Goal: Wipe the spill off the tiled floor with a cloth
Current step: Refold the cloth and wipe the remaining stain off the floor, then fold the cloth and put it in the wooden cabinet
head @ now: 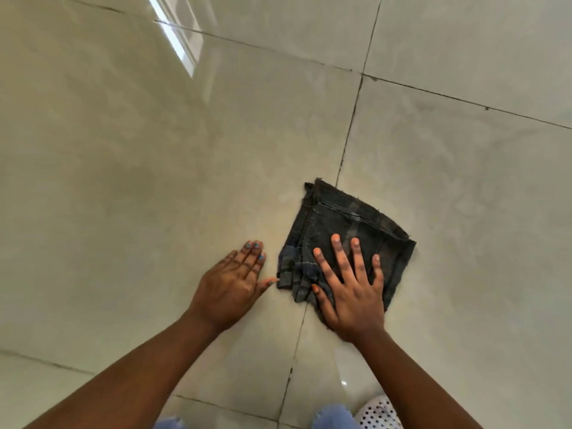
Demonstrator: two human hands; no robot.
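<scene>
A dark, folded checked cloth lies flat on the glossy beige tiled floor, across a grout line. My right hand presses down on the cloth's near half with its fingers spread and straight. My left hand rests flat on the bare tile just left of the cloth, fingers straight, its thumb tip touching the cloth's left edge. A faint smear shows on the tile around the cloth's left side; I cannot make out a distinct spill.
Dark grout lines cross the floor. A bright window reflection glints at the top. At the bottom edge are my blue-jeaned knees and a white perforated shoe.
</scene>
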